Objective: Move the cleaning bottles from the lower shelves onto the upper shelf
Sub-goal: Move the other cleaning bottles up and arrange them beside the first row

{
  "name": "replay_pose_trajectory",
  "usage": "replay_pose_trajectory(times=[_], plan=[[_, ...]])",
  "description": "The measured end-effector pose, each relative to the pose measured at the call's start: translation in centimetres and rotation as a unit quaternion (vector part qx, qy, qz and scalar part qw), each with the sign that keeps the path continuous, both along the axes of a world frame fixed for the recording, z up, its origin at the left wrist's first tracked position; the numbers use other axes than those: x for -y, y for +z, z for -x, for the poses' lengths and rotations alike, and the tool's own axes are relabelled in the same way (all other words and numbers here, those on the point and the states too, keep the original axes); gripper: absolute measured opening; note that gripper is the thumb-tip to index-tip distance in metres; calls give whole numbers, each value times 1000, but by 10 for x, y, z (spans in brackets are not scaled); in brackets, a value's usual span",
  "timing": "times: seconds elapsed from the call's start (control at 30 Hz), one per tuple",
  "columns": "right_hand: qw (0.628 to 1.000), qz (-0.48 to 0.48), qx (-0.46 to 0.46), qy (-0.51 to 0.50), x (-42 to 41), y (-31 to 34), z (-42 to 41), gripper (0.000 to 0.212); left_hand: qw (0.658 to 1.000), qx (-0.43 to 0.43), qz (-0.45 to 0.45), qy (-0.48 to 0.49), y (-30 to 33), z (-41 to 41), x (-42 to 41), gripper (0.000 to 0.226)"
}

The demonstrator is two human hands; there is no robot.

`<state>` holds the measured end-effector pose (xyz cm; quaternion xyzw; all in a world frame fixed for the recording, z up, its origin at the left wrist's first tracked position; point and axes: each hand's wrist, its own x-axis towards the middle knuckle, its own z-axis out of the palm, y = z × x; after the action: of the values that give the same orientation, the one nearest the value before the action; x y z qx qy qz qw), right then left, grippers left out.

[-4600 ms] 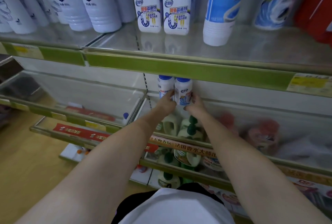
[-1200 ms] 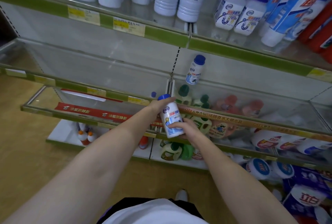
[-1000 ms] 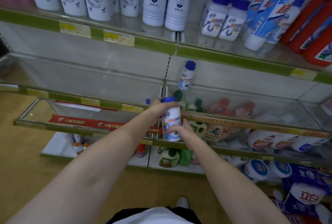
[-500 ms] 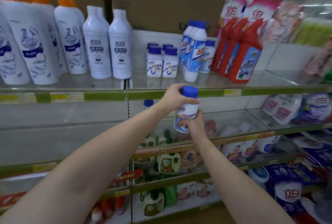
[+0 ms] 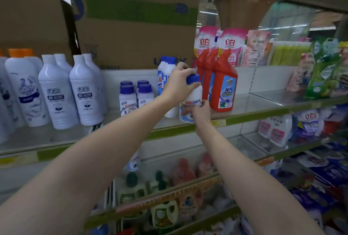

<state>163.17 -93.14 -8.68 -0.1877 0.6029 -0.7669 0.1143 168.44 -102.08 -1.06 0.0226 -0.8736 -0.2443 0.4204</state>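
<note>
A small white bottle (image 5: 194,101) with a blue cap and a blue-and-orange label is held tilted at the front edge of the upper shelf (image 5: 254,117), just left of the red bottles (image 5: 223,84). The left hand (image 5: 178,84) curls round its cap and neck; the right hand (image 5: 200,111) grips its base. Four matching blue-capped bottles (image 5: 134,96) stand on the shelf farther left. Lower-shelf goods are blurred.

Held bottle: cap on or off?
On. The blue cap sits atop the white bottle, under the left hand; right hand holds the base.
</note>
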Motion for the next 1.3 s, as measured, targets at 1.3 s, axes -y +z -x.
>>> replay_pose_trajectory(times=[1.3], plan=[[939,-270,-210,-43,45,-38,156,50,928,146,200,277,-37,131,9,48]])
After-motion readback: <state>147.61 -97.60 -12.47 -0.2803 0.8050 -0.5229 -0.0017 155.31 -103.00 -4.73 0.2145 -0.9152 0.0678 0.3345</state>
